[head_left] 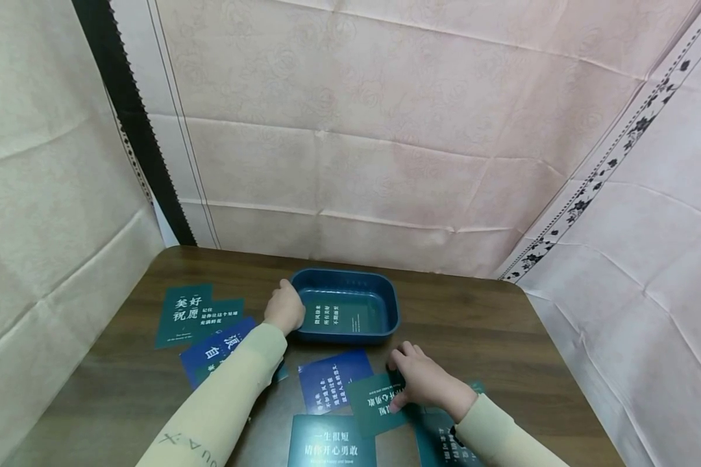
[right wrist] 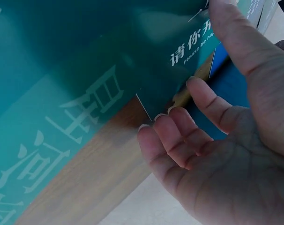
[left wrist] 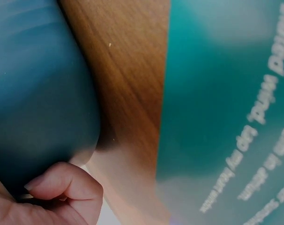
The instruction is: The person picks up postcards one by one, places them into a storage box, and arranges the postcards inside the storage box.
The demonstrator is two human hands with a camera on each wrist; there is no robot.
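A dark blue tray (head_left: 388,305) stands near the table's back edge with a green card (head_left: 356,318) inside. My left hand (head_left: 284,308) grips the tray's left side; in the left wrist view the bent thumb (left wrist: 67,187) lies against its wall. My right hand (head_left: 426,383) is over a green card with white writing (head_left: 374,415). Its thumb (right wrist: 231,33) touches the card's face, while the other fingers, loosely bent, are by the card's edge. Beside this card lie a blue card (head_left: 327,383) and a larger green card (head_left: 327,447).
On the left of the wooden table (head_left: 473,311) are green cards (head_left: 175,324) and a blue card (head_left: 204,353), overlapping, partly behind the left sleeve (head_left: 222,402). Another green card (head_left: 438,441) lies under the right forearm. Pale cloth (head_left: 385,130) hangs around the table.
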